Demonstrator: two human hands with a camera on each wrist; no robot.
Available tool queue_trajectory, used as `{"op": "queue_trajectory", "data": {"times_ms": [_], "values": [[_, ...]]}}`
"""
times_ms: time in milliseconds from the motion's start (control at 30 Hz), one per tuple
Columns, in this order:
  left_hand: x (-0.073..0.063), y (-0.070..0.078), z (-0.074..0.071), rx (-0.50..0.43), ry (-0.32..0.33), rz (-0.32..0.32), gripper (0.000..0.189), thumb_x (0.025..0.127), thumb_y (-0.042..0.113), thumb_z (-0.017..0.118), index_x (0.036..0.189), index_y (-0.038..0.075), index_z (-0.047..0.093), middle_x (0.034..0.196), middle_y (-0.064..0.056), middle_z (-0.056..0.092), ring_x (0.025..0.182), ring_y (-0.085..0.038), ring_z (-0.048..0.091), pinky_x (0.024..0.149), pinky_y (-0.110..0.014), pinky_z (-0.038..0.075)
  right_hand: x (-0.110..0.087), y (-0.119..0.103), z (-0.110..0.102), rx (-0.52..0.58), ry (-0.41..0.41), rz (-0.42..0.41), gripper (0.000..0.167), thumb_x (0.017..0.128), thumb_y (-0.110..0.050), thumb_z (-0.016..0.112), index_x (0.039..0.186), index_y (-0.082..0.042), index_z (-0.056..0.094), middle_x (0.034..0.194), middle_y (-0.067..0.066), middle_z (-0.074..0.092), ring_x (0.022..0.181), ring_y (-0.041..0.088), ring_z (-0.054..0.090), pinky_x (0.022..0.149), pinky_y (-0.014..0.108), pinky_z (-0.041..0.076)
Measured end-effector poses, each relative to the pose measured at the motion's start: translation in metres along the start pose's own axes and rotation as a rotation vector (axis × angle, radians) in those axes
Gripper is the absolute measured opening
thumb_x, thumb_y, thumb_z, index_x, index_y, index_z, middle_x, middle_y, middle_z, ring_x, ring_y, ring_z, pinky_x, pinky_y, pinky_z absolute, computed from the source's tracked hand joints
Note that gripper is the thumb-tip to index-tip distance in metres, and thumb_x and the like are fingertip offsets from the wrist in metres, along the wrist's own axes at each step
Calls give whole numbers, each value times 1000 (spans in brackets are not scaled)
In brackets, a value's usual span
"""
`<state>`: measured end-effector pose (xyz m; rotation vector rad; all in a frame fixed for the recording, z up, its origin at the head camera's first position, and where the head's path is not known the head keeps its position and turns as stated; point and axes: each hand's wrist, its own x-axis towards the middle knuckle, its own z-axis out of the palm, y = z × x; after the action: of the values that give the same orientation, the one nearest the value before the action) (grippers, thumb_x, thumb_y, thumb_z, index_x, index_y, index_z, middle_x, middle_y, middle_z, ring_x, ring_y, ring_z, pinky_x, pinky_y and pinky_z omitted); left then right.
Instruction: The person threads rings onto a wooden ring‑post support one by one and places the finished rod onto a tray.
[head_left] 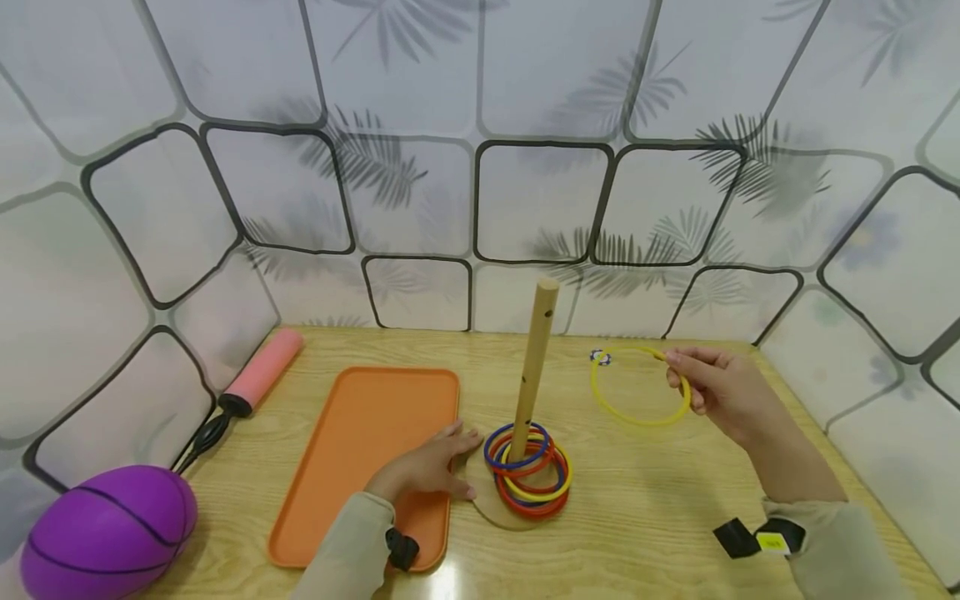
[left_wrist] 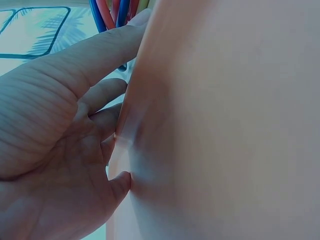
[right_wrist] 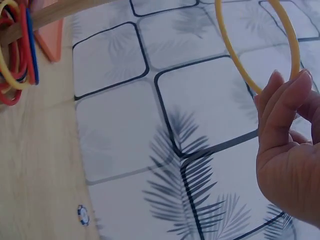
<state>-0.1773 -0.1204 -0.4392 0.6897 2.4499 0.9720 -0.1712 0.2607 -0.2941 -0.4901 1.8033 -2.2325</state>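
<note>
My right hand [head_left: 723, 396] pinches a thin yellow ring [head_left: 637, 422] between thumb and fingers, up and to the right of a wooden peg [head_left: 534, 367]. The right wrist view shows the same hand [right_wrist: 290, 145] with the yellow ring rising from its fingertips. Several red, blue and yellow rings [head_left: 567, 475] lie stacked around the peg's foot. With spread fingers, my left hand [head_left: 427, 467] touches the left side of the round wooden base [head_left: 495, 510]. Its palm lies over the right edge of an orange tray [head_left: 375, 417].
A purple ball [head_left: 112, 533] lies at the front left, and behind it a pink hand pump [head_left: 262, 371] with a black end. A small blue-and-white disc [head_left: 601, 357] lies on the wooden table near the back. A patterned wall covering [head_left: 420, 200] surrounds the table.
</note>
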Motion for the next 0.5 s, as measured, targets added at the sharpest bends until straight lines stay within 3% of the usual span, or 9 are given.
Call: {"op": "queue_trajectory", "data": {"times_ms": [167, 367, 500], "values": [[0, 0, 0, 1, -5, 9, 79, 77, 22, 79, 143, 4, 41, 151, -13, 31, 144, -35, 7, 111, -55, 16, 11, -30, 17, 68, -4, -36, 25, 98, -3, 46, 97, -2, 71, 72, 5, 67, 48, 4, 57, 44, 15, 45], [0, -1, 0, -7, -8, -3, 79, 77, 23, 79, 144, 5, 40, 153, -12, 29, 144, -34, 6, 111, -55, 16, 24, -67, 39, 53, 32, -7, 17, 96, -5, 53, 94, -1, 70, 70, 7, 66, 46, 8, 54, 42, 16, 44], [1, -3, 0, -8, -3, -15, 79, 77, 24, 79, 144, 7, 41, 153, -12, 28, 144, -34, 7, 111, -55, 17, 32, -83, 53, 29, 7, -11, 16, 95, -5, 55, 94, 1, 69, 70, 8, 65, 47, 9, 53, 43, 17, 44]]}}
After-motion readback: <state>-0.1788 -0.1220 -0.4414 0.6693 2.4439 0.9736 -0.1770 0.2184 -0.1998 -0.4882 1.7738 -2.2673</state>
